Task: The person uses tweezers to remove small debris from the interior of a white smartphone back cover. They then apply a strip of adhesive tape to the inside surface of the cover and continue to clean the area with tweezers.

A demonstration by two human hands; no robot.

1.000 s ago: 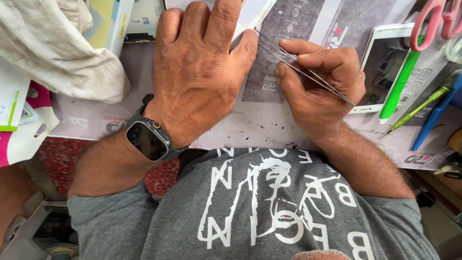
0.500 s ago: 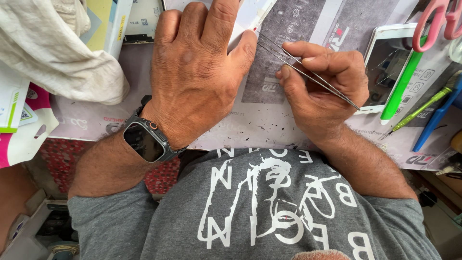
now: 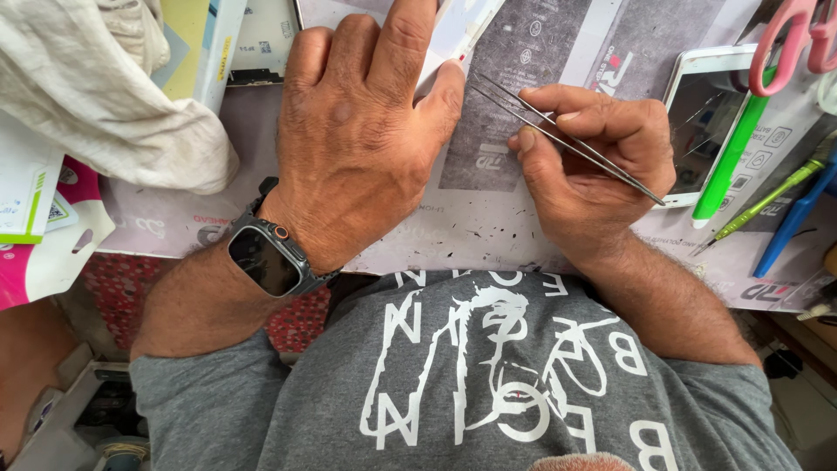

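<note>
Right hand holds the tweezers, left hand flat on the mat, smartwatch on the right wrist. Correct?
Not quite. The smartwatch is on the left wrist, not the right; the head view shows it just behind the left hand, which lies flat on the mat. The rest holds: the right hand pinches the tweezers between thumb and fingers.

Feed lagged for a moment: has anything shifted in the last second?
Hardly anything. The right hand keeps pinching the thin metal tweezers, tips by the left thumb, perhaps a touch nearer. The left hand stays pressed flat on the white flat piece; grey work mat unmoved.
</note>
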